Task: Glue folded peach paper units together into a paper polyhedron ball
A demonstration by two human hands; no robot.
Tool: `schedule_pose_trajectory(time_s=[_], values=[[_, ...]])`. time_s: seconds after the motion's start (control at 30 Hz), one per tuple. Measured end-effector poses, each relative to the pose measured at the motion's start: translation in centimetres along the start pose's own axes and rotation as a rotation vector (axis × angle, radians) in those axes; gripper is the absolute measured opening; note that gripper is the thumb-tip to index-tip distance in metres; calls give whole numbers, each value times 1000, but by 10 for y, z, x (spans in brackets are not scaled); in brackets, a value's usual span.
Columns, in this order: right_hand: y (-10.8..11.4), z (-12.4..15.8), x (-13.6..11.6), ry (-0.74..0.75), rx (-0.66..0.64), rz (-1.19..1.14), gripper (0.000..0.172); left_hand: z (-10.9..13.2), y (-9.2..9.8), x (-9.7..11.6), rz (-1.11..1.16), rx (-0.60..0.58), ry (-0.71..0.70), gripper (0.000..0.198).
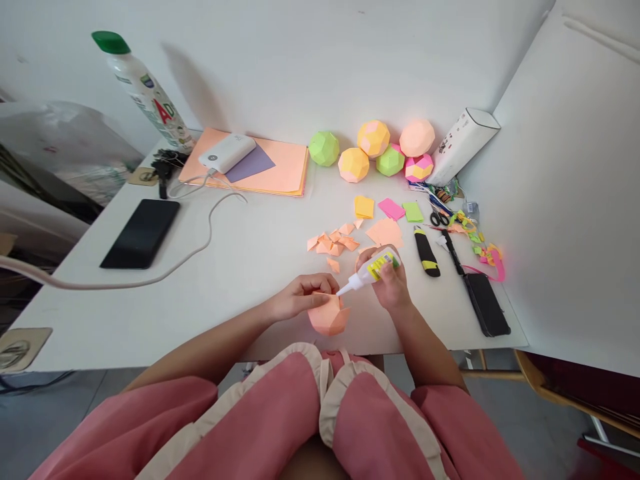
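Note:
My left hand (307,293) is closed on a half-built peach paper ball (327,319), which has an open, jagged upper rim near the table's front edge. In my right hand (393,287) is a white glue bottle (379,265) with a yellow-green label, tilted down to the left. Its narrow nozzle meets or nearly touches the rim beside my left fingers; exact contact is too small to tell. Just beyond my hands lie several folded peach paper pieces (335,243) and a stack of flat peach pieces (385,233).
Finished paper balls (354,165) line the wall. Yellow sticky notes (364,207), a utility knife (427,252), scissors (439,219) and a black case (486,305) lie to the right. A phone (141,233), a cabled power bank (227,153) and a tall bottle (150,93) occupy the left.

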State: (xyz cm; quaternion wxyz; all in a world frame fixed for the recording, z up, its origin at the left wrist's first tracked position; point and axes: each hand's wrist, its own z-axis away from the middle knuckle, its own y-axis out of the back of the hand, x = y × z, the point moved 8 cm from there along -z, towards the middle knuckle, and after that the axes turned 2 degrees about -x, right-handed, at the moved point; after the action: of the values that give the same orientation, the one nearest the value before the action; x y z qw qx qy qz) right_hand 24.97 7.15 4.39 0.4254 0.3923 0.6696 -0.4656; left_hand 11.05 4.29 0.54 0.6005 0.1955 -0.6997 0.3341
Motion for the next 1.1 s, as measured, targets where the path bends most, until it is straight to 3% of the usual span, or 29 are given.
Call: schedule_pose_trajectory(time_s=[0.1, 0.27, 1.1], values=[[-9, 3, 1, 13, -49, 27, 35, 0, -1, -5, -1, -15, 21, 26], [-5, 3, 1, 41, -54, 28, 36, 0, -3, -8, 43, -51, 9, 26], [-9, 4, 2, 104, -163, 90, 45, 0, -1, -6, 16, -38, -2, 27]])
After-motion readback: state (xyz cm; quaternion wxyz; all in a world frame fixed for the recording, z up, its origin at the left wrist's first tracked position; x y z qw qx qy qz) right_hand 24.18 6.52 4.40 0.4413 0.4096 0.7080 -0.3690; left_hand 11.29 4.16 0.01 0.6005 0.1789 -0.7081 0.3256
